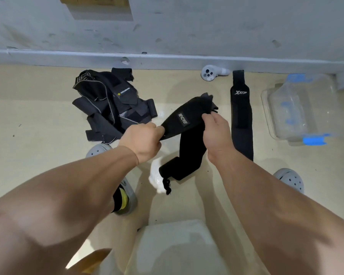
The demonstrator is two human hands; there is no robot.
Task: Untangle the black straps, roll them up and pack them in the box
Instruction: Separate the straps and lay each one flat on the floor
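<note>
Early stage, I'd say: a flat strap (241,116) lies separate on the floor (38,116), just beside the clear box (298,108). Nothing looks rolled yet & no strap is visible in the box, tho it's blurry. The tangled pile (111,104) sits near the wall (187,26) w/ several pieces left to sort. The held strap (184,120) is up in the air btwn both hands. Left hand (145,139) has fingers curled, pinching its lower edge. Right hand (216,133) has thumb & fingers clamped on the upper part, near the bunched end. The rest droops below the right hand toward the floor, cord end dangling
</note>
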